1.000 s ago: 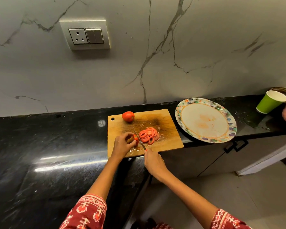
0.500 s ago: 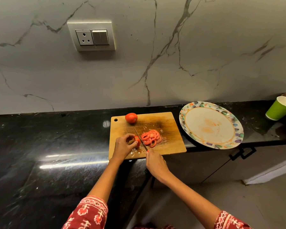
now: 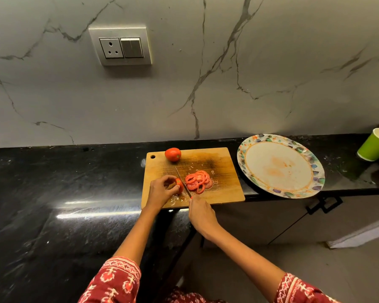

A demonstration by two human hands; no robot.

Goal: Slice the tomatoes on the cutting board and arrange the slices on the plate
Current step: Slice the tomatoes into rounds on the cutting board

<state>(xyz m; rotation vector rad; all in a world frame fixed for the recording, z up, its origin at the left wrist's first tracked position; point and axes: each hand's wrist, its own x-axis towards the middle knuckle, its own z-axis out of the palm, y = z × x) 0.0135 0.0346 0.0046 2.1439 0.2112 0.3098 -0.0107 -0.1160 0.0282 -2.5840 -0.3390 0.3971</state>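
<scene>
Tomatoes sit on the wooden cutting board (image 3: 223, 193), which lies on a black counter (image 3: 53, 193). From the head camera, my only view: compared with a second ago, almost nothing on the board has shifted; the sliced pile looks the same, so I judge no new slice has come free yet. My left hand (image 3: 160, 191) curls narrowly around the tomato end piece (image 3: 179, 185), pinning it to the board. My right hand (image 3: 200, 214) is closed around the handle of the knife (image 3: 183, 182), its blade just beside the piece. Red ringed slices (image 3: 197, 181) overlap right of the blade. One whole tomato (image 3: 172, 154) waits near the board's far edge. Right of the board, the patterned plate (image 3: 315, 169) holds no slices.
</scene>
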